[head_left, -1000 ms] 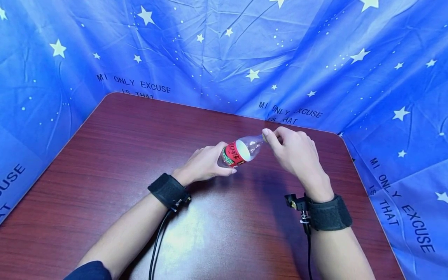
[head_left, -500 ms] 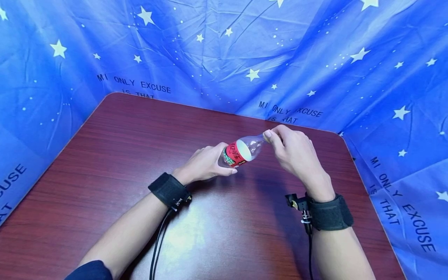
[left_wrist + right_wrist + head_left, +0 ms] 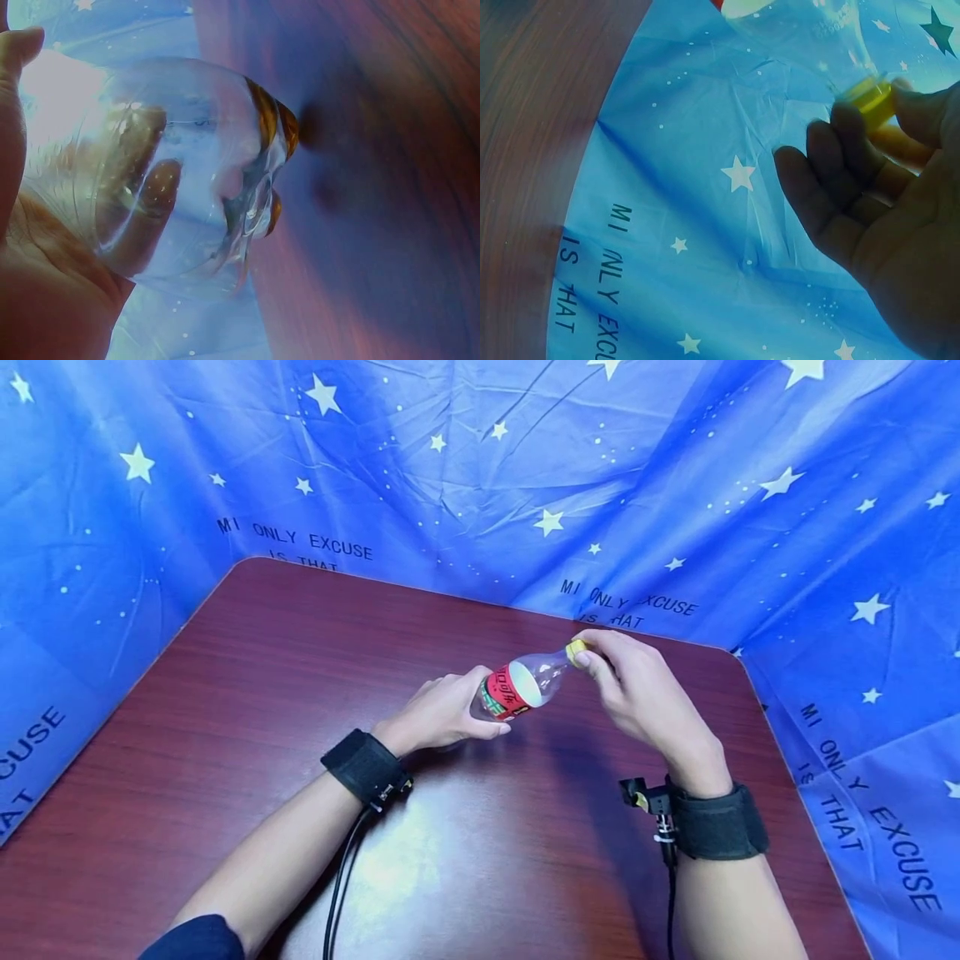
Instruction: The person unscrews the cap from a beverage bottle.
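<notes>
A clear plastic bottle [image 3: 545,673] with a red label is held tilted above the table, its neck up and to the right. My left hand [image 3: 442,712] grips it round the lower body; the left wrist view shows the bottle's lobed base [image 3: 255,180], with a little brown liquid in the lobes and fingers visible through the plastic. At the neck, my right hand [image 3: 641,689] pinches the yellow cap [image 3: 576,652] between thumb and forefinger. In the right wrist view the cap [image 3: 871,101] sits at the bottle's mouth, the other fingers loosely curled below it.
A dark red wooden table [image 3: 225,693] lies under both hands. Blue cloth [image 3: 450,485] with stars and lettering hangs behind its far edge and along both sides. Black straps [image 3: 716,821] with cameras and cables are on both wrists.
The yellow cap, mostly hidden by the right fingers before, now shows plainly between thumb and forefinger. The right hand has shifted slightly right and turned. The left hand keeps its grip on the bottle.
</notes>
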The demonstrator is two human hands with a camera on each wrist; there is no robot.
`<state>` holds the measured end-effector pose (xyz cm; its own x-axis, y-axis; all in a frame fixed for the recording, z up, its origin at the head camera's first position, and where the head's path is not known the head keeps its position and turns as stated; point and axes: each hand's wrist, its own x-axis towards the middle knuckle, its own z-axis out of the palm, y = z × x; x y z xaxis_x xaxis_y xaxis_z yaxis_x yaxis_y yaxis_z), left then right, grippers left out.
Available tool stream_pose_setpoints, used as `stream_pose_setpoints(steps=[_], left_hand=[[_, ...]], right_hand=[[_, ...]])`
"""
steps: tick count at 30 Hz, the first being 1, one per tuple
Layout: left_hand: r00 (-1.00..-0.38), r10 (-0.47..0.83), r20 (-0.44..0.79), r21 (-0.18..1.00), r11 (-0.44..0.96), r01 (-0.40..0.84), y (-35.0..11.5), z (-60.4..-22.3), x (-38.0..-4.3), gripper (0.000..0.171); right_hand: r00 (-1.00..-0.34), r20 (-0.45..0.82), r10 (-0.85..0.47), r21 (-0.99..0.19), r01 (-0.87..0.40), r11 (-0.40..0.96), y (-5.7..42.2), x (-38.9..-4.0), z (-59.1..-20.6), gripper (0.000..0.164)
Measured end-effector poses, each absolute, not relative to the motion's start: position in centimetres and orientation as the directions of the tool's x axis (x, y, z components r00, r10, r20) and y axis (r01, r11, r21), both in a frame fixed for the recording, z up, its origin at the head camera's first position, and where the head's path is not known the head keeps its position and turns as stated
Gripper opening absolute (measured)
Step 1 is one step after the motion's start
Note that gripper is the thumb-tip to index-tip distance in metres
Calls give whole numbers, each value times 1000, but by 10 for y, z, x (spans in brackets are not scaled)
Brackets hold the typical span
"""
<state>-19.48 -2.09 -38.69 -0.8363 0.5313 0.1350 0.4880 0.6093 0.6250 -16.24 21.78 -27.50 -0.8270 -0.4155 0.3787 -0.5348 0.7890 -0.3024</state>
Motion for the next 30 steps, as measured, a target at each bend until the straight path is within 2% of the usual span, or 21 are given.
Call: stream_pose_setpoints(steps=[9, 16, 21, 26, 30], left_hand=[[-847, 510, 150, 629, 612, 479, -20, -387, -196, 70], [-838, 522, 159, 615, 611, 498, -22, -387, -196, 68], [-836, 531, 142, 605, 622, 498, -22, -386, -196, 69], [-825, 545, 150, 579, 628, 520, -21, -386, -196, 70], [-818, 553, 160, 567, 627, 534, -20, -386, -195, 69]], right_hand=[[-780, 398, -482, -285, -605, 743, 222, -164, -273, 32], [-868, 334, -368, -377, -480, 792, 223, -161, -274, 39], [-914, 300, -273, -396, -380, 836, 224, -161, -273, 45], [-920, 320, -225, -353, -336, 873, 224, -163, -273, 39], [-910, 339, -239, -305, -346, 887, 224, -165, -273, 38]])
